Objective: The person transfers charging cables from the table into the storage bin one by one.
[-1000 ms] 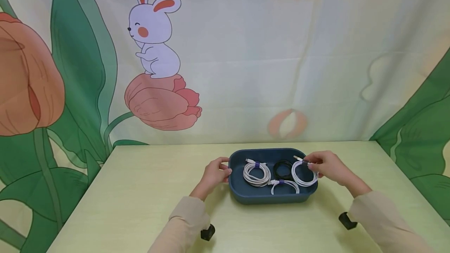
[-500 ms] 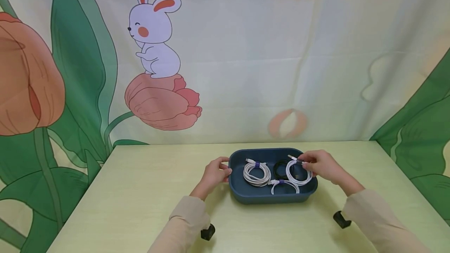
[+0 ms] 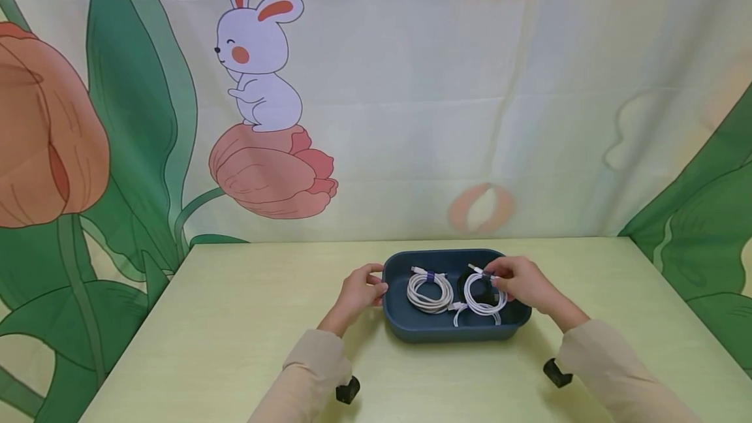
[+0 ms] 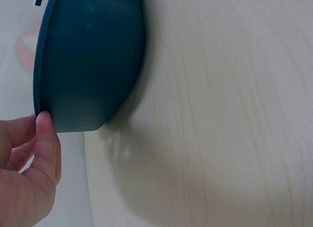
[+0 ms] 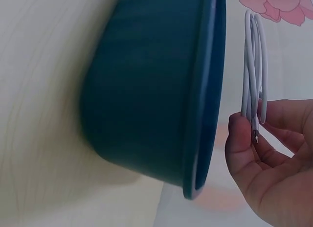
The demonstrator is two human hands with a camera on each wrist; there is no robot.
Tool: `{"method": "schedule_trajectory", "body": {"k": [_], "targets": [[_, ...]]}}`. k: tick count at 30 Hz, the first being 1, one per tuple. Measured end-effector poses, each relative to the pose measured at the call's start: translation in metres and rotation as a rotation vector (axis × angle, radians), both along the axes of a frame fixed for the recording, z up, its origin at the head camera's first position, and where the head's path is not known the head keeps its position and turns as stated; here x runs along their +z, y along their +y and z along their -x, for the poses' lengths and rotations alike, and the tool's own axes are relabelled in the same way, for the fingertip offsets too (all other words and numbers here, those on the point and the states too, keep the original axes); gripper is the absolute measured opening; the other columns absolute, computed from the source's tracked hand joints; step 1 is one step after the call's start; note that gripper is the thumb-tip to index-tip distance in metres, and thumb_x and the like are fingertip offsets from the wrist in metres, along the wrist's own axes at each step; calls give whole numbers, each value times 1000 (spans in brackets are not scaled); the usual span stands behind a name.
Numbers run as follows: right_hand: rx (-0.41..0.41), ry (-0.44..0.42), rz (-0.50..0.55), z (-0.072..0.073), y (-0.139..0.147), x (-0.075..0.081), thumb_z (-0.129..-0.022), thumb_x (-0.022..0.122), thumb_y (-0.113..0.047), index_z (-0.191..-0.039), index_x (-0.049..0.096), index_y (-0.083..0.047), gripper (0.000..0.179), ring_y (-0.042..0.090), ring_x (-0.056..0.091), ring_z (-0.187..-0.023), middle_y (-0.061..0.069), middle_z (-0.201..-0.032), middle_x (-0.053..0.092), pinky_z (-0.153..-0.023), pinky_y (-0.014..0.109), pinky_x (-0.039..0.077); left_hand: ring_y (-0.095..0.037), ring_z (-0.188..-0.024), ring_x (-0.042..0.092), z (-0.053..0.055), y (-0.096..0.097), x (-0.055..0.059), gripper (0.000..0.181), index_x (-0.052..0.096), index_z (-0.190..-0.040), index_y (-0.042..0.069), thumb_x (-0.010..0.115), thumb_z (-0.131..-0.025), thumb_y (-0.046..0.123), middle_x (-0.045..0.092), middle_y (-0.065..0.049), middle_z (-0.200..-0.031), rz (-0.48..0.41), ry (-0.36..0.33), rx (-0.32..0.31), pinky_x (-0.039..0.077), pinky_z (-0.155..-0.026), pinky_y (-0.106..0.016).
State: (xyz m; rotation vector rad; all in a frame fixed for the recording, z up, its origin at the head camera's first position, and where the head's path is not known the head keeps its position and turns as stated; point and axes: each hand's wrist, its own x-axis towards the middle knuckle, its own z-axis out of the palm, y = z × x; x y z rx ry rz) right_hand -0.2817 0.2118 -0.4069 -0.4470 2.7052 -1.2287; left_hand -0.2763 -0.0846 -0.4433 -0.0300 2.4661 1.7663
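A white coiled charging cable [image 3: 483, 294] with metal plugs is pinched between thumb and fingers of my right hand [image 3: 524, 282]. In the right wrist view the cable [image 5: 253, 65] hangs edge-on in my right hand [image 5: 279, 163], above the rim. Beneath it stands a dark blue oblong bin [image 3: 452, 333]. My left hand [image 3: 356, 289] holds the bin's left end, its thumb against the wall in the left wrist view. Inside lie a thicker white coiled cable [image 3: 430, 299] with a purple tie at the left, a partly hidden smaller white cable [image 3: 455, 307], and a mostly covered black cable [image 3: 461, 286].
The bin stands on a pale wood-look table [image 3: 235, 331]. Behind the table's back edge hangs a printed cloth [image 3: 399, 116] with a rabbit and tulips. A black wrist camera [image 3: 348, 390] sits below the left sleeve, another black camera [image 3: 557, 373] below the right sleeve.
My right hand has carried the white coiled cable leftward over the bin, from its right end to above the black and smaller white cables. My left hand stays at the left end.
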Motion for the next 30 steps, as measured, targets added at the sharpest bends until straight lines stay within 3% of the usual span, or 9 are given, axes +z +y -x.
{"method": "schedule_trajectory", "body": {"k": [20,30], "targets": [[-40,-1,21,3,-20,-11,-80,57,2,-102,58,3,22,16,50,-56,12,-80,58,-51,29,50,-10,-58,52,1,0,0,38,50,-120,2,56,-82,-1,54,-16,-92,7,-18,9,54,-58,-28],[-34,8,26,1,-30,-16,-79,57,3,-99,60,1,20,17,50,-50,9,-75,58,-47,29,48,-10,-58,52,0,0,1,38,50,-120,2,57,-82,-1,54,-15,-90,21,-19,9,51,-52,-20]]}}
